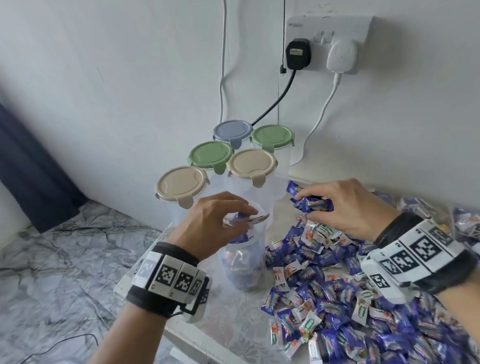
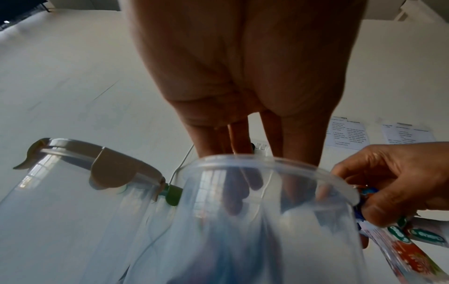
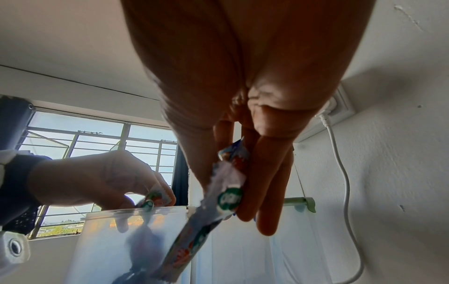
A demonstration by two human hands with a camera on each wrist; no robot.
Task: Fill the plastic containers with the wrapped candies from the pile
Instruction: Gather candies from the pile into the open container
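Note:
An open clear container (image 1: 244,269), partly filled with candies, stands on the table's near left part. My left hand (image 1: 244,215) hovers over its mouth and pinches a few wrapped candies (image 1: 248,220). In the left wrist view its fingers (image 2: 239,138) reach down past the rim (image 2: 267,159). Just right of the container, my right hand (image 1: 309,203) grips a bunch of blue wrapped candies (image 1: 316,204) above the pile (image 1: 359,319). The right wrist view shows a white candy (image 3: 230,196) held between those fingers beside the container (image 3: 133,240).
Several closed containers stand behind the open one, with beige (image 1: 182,184), green (image 1: 212,155) and blue (image 1: 233,130) lids. A wall socket (image 1: 329,36) with plugs and cables hangs above. The white table's edge (image 1: 212,343) runs at the left, over marbled floor (image 1: 46,286).

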